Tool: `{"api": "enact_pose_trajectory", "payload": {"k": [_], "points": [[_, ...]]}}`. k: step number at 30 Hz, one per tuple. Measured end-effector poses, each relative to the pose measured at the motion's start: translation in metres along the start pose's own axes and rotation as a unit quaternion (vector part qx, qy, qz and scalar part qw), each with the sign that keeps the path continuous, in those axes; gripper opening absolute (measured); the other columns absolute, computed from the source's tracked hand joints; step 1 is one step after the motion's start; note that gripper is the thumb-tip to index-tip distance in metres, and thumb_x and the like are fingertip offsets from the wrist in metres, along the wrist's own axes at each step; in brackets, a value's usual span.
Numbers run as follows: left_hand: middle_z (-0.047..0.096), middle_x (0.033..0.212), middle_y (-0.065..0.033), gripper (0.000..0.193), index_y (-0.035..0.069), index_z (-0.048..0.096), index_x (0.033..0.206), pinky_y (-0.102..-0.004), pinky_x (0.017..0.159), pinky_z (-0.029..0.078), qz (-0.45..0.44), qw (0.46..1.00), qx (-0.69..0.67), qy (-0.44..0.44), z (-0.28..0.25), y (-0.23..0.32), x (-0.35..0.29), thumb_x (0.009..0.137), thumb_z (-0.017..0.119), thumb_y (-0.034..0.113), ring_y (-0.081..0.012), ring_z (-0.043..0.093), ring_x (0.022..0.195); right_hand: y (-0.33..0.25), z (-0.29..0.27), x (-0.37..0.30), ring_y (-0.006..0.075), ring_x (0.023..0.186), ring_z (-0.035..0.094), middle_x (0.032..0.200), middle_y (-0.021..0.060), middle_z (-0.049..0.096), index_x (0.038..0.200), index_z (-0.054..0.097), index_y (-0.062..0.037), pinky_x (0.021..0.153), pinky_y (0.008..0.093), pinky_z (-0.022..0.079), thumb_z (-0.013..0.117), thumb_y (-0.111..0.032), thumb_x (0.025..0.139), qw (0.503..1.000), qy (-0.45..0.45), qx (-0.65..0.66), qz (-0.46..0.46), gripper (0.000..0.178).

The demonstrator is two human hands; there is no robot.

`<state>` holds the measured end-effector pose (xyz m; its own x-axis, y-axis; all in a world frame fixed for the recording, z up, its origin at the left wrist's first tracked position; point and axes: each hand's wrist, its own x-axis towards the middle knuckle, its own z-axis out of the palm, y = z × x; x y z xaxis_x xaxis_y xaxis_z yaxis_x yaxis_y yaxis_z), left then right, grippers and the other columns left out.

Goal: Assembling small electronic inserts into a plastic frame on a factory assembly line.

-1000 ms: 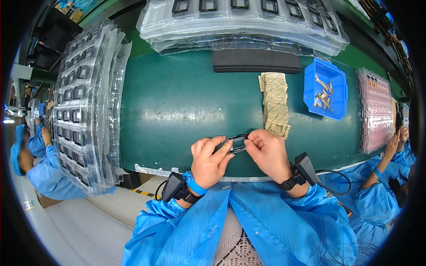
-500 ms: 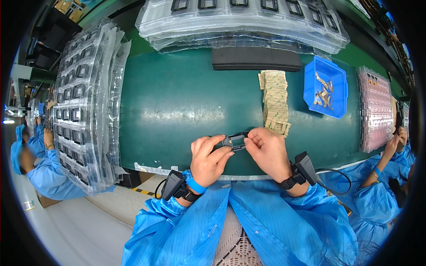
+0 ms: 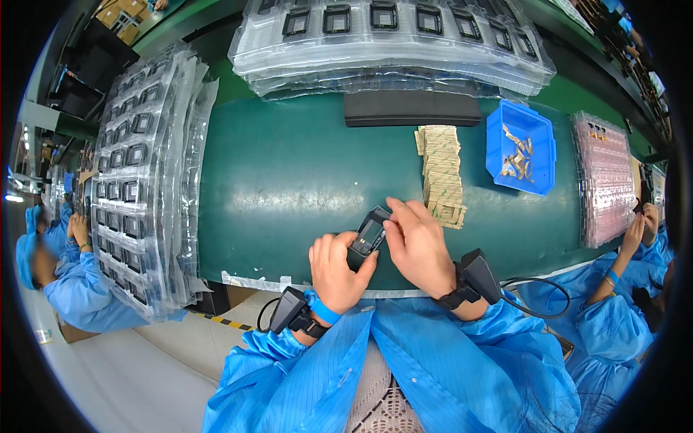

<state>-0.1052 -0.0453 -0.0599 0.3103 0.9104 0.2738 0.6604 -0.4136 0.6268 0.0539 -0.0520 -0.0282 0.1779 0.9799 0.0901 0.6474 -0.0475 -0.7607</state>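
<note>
Between my hands, just above the near part of the green mat [image 3: 289,159], is a small black rectangular plastic frame [image 3: 371,232] with a window-like middle. It sits tilted, its upper end leaning right. My left hand [image 3: 336,274] is closed round its lower left end, thumb and fingers on opposite sides. At its upper right edge, the curled fingers and thumb of my right hand [image 3: 420,249] meet the frame; their exact contact is partly hidden. Just beyond my right hand lies an overlapping row of beige rectangular adhesive pieces [image 3: 442,169] with green marks.
A blue bin [image 3: 551,155] with beige scraps stands right of the adhesive pieces. Behind them lies a long black case [image 3: 411,110]. Clear trays of black frames are stacked at the back [image 3: 404,61] and left [image 3: 155,187]; pinkish trays [image 3: 605,187] stand right. Co-workers sit on both sides.
The black frame has turned from nearly level to steeply slanted, and its window now faces me more. My right hand has shifted left with it. The whole view has moved slightly.
</note>
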Motion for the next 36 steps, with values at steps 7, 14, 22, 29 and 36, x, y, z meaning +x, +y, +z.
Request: {"api": "enact_pose_trajectory", "payload": {"k": [7,14,22,29,36], "points": [[0.056,0.083,-0.005,0.073,0.004,0.053,0.118,-0.0373,0.073,0.04,-0.039,0.997,0.023,-0.059,-0.018,0.007,-0.006,0.059,0.09,0.029,-0.0225,0.053,0.071,0.017,-0.006,0.004,0.0355,0.078,0.063,0.089,0.016,0.063,0.101,0.067,-0.0006,0.069,0.0415,0.05,0.063,-0.006,0.086,0.997,-0.006,0.064,0.032,0.016],[0.059,0.094,-0.0138,0.022,-0.002,0.066,0.108,-0.0371,0.075,0.048,-0.015,0.991,-0.116,-0.063,-0.019,-0.019,0.04,0.087,0.064,0.007,-0.0308,0.059,0.083,0.022,0.005,0.007,0.0331,0.073,0.063,0.081,0.0151,0.063,0.099,0.069,-0.0005,0.066,0.0401,0.05,0.067,-0.01,0.084,0.991,-0.04,0.123,0.043,0.017],[0.059,0.088,-0.011,0.014,0.002,0.071,0.096,-0.0366,0.072,0.048,-0.029,0.986,-0.136,-0.093,-0.013,-0.022,0.052,0.083,0.069,0.007,-0.028,0.059,0.081,0.02,0.007,0.015,0.0311,0.069,0.061,0.075,0.0125,0.06,0.09,0.07,-0.0038,0.062,0.04,0.048,0.068,-0.013,0.084,0.991,-0.063,0.109,0.055,0.011],[0.06,0.085,-0.0098,0.01,0.003,0.071,0.087,-0.0372,0.071,0.048,-0.033,0.99,-0.117,-0.075,-0.01,-0.021,0.055,0.079,0.073,0.009,-0.0281,0.059,0.079,0.017,0.012,0.016,0.0236,0.06,0.06,0.073,0.0093,0.058,0.085,0.067,-0.0033,0.053,0.0335,0.046,0.069,-0.01,0.084,0.999,-0.019,0.038,-0.01,0.007],[0.062,0.083,-0.0074,0.01,0.005,0.072,0.085,-0.0388,0.073,0.046,-0.005,0.994,-0.086,-0.061,-0.006,-0.023,0.053,0.077,0.074,0.01,-0.0284,0.059,0.081,0.013,0.018,0.012,0.0337,0.069,0.06,0.08,0.012,0.057,0.082,0.06,-0.004,0.061,0.0418,0.051,0.064,-0.01,0.085,0.999,-0.007,-0.015,-0.047,0.008]]}}
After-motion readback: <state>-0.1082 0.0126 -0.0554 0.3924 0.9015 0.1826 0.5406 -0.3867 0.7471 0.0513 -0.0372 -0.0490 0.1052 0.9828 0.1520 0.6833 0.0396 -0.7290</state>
